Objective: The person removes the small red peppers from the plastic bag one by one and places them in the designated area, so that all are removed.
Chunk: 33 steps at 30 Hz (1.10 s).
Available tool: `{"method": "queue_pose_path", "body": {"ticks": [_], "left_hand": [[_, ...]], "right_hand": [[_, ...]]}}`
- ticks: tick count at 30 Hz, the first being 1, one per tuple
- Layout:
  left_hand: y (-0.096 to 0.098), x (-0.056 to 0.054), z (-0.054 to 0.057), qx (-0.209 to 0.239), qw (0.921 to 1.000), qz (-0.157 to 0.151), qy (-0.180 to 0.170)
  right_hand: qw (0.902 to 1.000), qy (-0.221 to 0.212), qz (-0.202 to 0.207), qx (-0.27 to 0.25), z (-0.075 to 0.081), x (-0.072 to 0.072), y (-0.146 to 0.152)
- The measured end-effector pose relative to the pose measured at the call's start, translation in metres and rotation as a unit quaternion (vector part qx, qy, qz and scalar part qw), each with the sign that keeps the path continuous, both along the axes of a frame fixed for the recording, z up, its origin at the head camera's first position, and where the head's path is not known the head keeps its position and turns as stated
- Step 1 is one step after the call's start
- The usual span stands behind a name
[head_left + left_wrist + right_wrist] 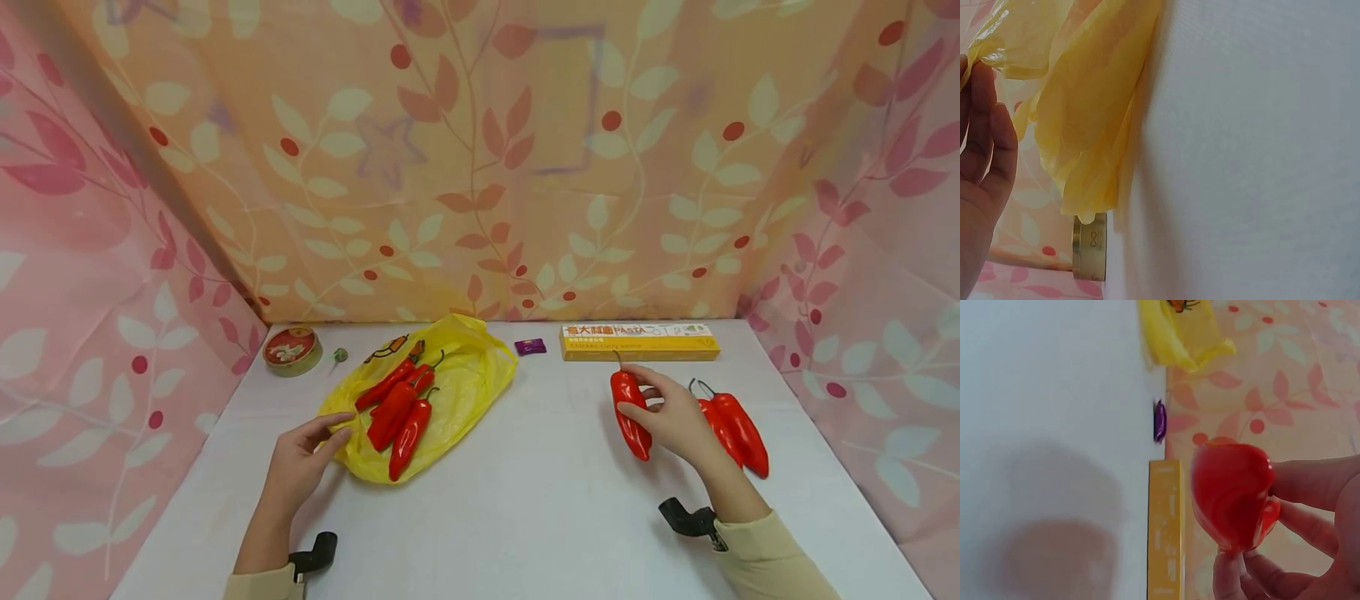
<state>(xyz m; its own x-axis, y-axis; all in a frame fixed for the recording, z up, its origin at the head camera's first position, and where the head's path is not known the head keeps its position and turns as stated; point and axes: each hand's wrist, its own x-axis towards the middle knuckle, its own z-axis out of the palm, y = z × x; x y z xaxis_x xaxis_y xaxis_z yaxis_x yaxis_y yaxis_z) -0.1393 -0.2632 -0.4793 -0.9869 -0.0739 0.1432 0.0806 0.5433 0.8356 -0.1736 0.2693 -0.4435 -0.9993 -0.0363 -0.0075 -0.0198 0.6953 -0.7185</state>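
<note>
My right hand [672,421] grips a red chili pepper [628,404] between thumb and fingers, stem upward. The right wrist view shows that pepper [1229,494] end-on, held above the table. At the left, my left hand [300,458] pinches the near left edge of a yellow plastic bag [461,408]. In the left wrist view its fingertips [984,84] meet the crinkled bag [1091,119]. Several red peppers [393,412] lie on the spread bag. Two more red peppers [742,429] lie right of my right forearm, one partly hidden by it.
A yellow and white pasta box [640,343] lies along the back right. Left of it is a small purple packet [530,346]. At the back left stand a round tin [292,350] and a small green lollipop [341,356]. Patterned cloth walls [465,167] border the white table [525,508].
</note>
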Motion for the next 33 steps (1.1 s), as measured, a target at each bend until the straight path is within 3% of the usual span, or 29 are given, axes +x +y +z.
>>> {"method": "queue_pose_path", "body": {"ticks": [19, 33], "left_hand": [[0.001, 0.001, 0.001, -0.001, 1.0, -0.001, 0.003], [0.001, 0.001, 0.0, -0.004, 0.9999, -0.002, 0.011]], "right_hand": [[0.9916, 0.008, -0.028, 0.126, -0.016, 0.018, 0.042], [0.9869, -0.009, -0.04, 0.156, -0.021, 0.022, 0.054]]}}
